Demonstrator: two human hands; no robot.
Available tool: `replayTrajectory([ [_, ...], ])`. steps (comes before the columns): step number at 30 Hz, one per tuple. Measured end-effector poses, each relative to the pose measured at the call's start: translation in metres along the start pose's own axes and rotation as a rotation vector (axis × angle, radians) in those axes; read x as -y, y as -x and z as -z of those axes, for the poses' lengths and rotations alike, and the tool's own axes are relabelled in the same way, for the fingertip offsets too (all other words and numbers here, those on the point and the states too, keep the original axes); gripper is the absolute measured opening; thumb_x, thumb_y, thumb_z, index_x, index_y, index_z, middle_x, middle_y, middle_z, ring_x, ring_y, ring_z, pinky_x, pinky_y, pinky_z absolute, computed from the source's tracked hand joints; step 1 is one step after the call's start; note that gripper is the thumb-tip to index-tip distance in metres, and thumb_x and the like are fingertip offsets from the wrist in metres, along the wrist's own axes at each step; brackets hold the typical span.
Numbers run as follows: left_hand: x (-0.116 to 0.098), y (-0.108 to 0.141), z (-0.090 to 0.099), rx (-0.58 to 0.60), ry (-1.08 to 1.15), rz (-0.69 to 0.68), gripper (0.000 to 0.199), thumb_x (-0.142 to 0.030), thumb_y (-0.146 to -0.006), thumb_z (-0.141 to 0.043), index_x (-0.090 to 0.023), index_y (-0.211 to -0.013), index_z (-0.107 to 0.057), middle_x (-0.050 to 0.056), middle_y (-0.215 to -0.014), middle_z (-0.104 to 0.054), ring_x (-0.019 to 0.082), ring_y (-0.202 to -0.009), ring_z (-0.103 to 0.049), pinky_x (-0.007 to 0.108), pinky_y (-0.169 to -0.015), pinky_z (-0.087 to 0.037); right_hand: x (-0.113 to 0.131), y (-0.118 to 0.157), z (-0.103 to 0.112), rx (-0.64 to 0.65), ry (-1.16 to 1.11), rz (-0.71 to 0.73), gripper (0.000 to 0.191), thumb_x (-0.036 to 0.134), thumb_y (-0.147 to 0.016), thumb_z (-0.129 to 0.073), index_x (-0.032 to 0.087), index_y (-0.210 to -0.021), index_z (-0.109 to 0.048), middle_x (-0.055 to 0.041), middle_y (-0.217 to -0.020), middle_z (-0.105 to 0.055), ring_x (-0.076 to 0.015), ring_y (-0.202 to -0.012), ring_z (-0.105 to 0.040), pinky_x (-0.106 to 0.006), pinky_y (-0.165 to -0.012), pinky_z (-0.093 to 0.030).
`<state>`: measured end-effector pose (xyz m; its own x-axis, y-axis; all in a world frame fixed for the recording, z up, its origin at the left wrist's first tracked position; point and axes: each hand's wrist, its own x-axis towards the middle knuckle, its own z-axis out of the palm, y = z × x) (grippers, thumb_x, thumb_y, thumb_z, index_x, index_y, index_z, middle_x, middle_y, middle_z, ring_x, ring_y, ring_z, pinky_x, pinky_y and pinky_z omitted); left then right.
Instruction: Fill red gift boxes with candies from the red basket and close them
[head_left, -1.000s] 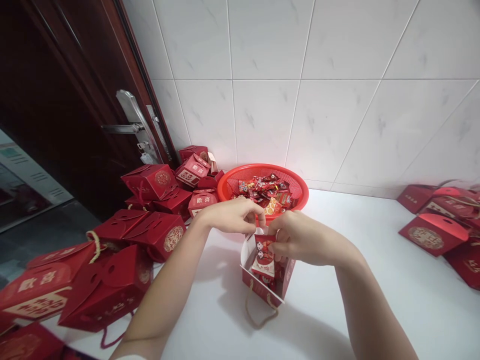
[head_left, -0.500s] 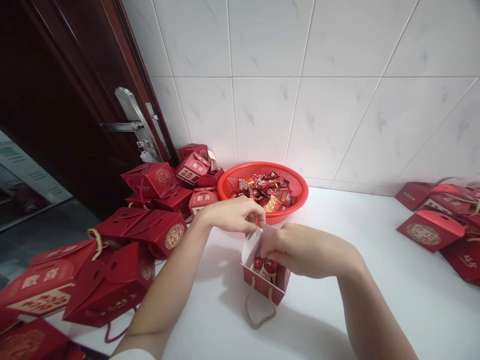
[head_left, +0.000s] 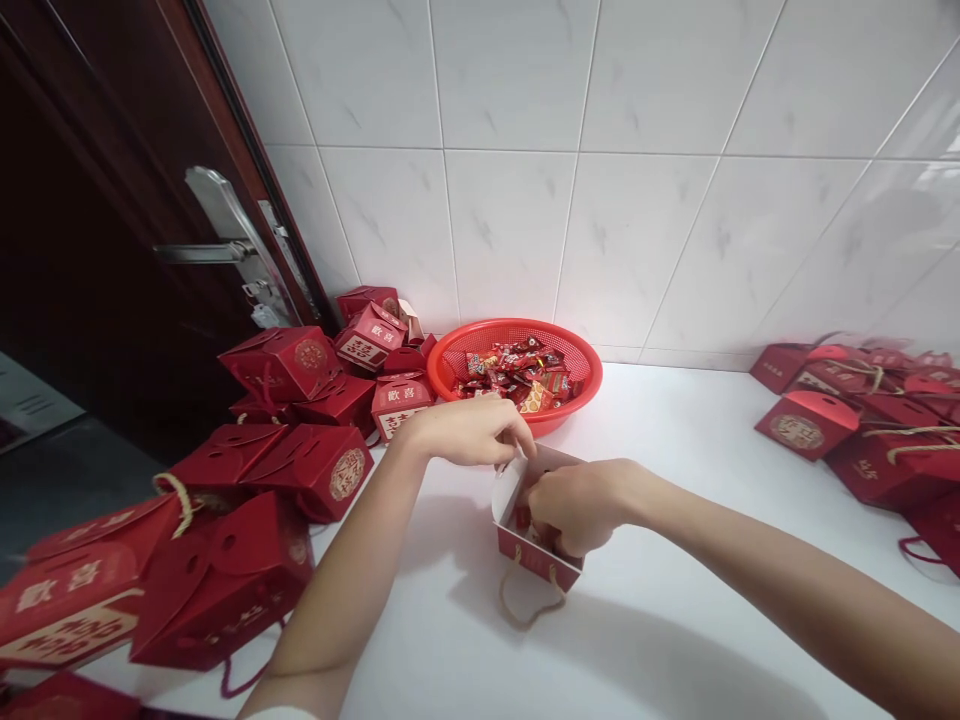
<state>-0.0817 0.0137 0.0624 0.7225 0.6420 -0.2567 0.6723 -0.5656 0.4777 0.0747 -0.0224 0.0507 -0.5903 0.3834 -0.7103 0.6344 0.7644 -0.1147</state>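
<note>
A small red candy box (head_left: pixel 534 560) with a twine handle (head_left: pixel 529 615) stands open on the white table, its pale-lined flaps raised. At its far left edge, my left hand (head_left: pixel 480 430) is closed on a flap of the box. My right hand (head_left: pixel 577 505) reaches down inside, fingers curled over the red-wrapped sweets; its fingertips are hidden, and I cannot make out what they hold. Just behind the box sits a red plastic basket (head_left: pixel 592 385) holding many wrapped sweets (head_left: pixel 517 370).
Closed red gift boxes (head_left: pixel 330 470) are piled along the left side, some with cord handles. Another group of red boxes (head_left: pixel 806 425) lies at the right. A tiled wall (head_left: pixel 517 230) rises behind the table (head_left: pixel 675 430); a dark door (head_left: pixel 97 250) with a metal handle stands at left.
My right hand has moved lower and deeper into the box, covering most of its sweets. My left hand stays at the flap. The view has shifted slightly right.
</note>
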Motion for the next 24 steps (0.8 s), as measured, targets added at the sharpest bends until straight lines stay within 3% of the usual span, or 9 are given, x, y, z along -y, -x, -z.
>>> replayTrajectory([
  [5,0.000,0.001,-0.002,-0.007,-0.019,-0.031,0.036,-0.005,-0.081,-0.051,-0.014,-0.103,-0.078,0.003,-0.072,-0.074,0.014,-0.067,-0.065,0.019,-0.062,-0.045,0.004,0.006,-0.010,-0.065,-0.067,-0.129,0.014,0.009,-0.075,-0.054,0.018,-0.066,-0.060,-0.0028,-0.067,-0.058,-0.0166,-0.061,-0.051,-0.029,-0.051,-0.035],
  [11,-0.006,0.005,-0.001,-0.001,-0.051,-0.062,0.038,-0.004,-0.078,-0.051,-0.017,-0.102,-0.079,0.001,-0.076,-0.074,0.014,-0.069,-0.065,0.019,-0.061,-0.044,-0.007,0.029,-0.008,-0.184,-0.194,-0.163,0.027,0.013,-0.082,-0.049,0.019,-0.056,-0.045,-0.0004,-0.062,-0.047,-0.0143,-0.057,-0.043,-0.029,-0.050,-0.032],
  [14,-0.011,0.006,-0.001,-0.011,-0.072,-0.079,0.039,-0.004,-0.077,-0.052,-0.018,-0.100,-0.079,0.001,-0.076,-0.074,0.014,-0.069,-0.065,0.020,-0.061,-0.043,-0.006,0.033,-0.006,-0.225,-0.189,-0.112,0.027,0.010,-0.080,-0.049,0.019,-0.055,-0.043,-0.0004,-0.065,-0.048,-0.0136,-0.060,-0.043,-0.029,-0.051,-0.031],
  [20,-0.012,0.010,-0.003,-0.034,-0.091,-0.074,0.034,-0.005,-0.077,-0.050,-0.016,-0.091,-0.079,0.001,-0.071,-0.072,0.013,-0.065,-0.061,0.020,-0.061,-0.042,-0.001,0.019,-0.010,-0.242,-0.131,0.043,0.021,0.011,-0.083,-0.050,0.018,-0.064,-0.049,-0.0039,-0.077,-0.058,-0.0200,-0.091,-0.052,-0.027,-0.061,-0.037],
  [24,-0.011,0.012,-0.003,-0.038,-0.095,-0.062,0.035,-0.006,-0.079,-0.051,-0.016,-0.097,-0.079,0.002,-0.078,-0.074,0.014,-0.069,-0.063,0.020,-0.062,-0.043,-0.003,0.025,-0.013,-0.339,-0.177,0.054,0.020,0.007,-0.084,-0.046,0.017,-0.069,-0.053,-0.0035,-0.082,-0.060,-0.0157,-0.079,-0.052,-0.027,-0.060,-0.037],
])
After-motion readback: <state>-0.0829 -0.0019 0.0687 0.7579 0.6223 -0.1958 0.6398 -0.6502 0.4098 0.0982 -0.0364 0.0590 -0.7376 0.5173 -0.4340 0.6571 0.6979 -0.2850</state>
